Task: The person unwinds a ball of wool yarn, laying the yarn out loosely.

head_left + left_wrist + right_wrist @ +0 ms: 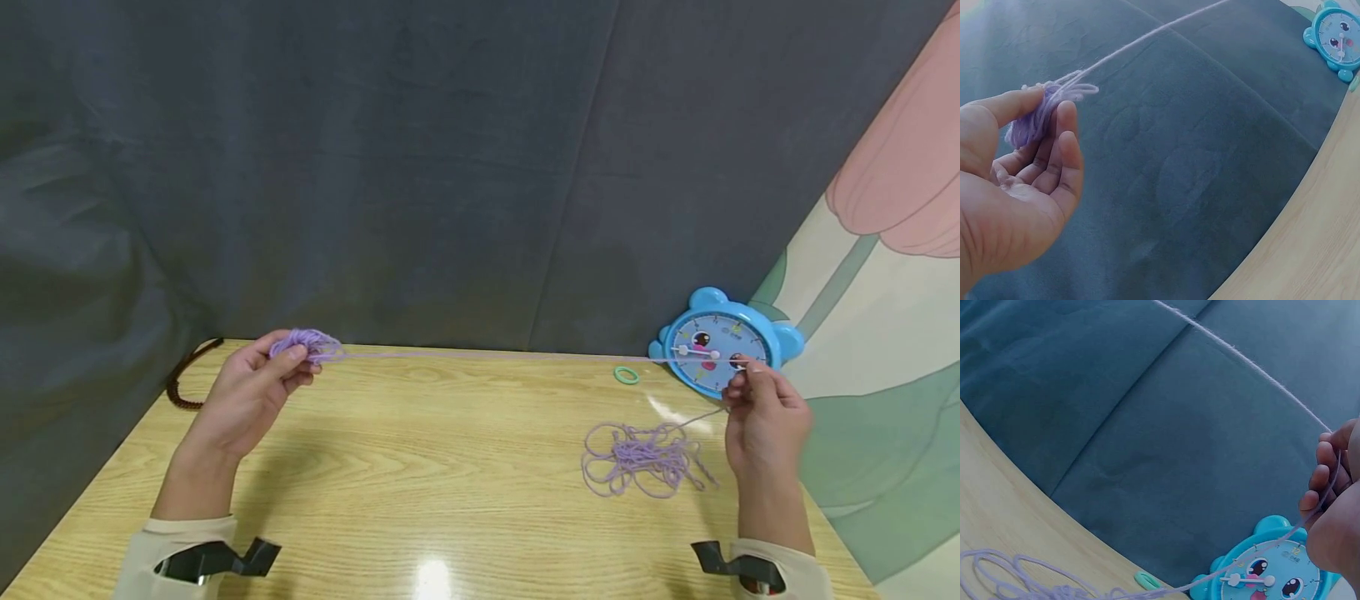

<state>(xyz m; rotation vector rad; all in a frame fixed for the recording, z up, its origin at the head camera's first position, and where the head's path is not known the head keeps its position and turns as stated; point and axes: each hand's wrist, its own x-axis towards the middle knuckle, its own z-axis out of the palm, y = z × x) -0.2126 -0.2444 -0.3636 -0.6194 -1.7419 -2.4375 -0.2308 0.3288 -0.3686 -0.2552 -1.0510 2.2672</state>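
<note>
A small bundle of purple yarn (306, 343) is pinched between the thumb and fingers of my left hand (251, 392), raised over the table's left side. From it a single strand (487, 355) runs nearly straight across to my right hand (768, 417), which pinches it between thumb and fingertips. In the right wrist view the strand passes through the right hand (1338, 481) and hangs down toward the table. Below and left of that hand, a loose, tangled heap of the same yarn (648, 458) lies on the table.
Behind the right hand a blue toy clock (693, 387) with an animal face leans at the table's back edge. A small green ring (626, 375) lies beside it. A dark brown beaded string (180, 387) curves at the back left of the wooden table (420, 467). A dark cloth (390, 183) hangs behind.
</note>
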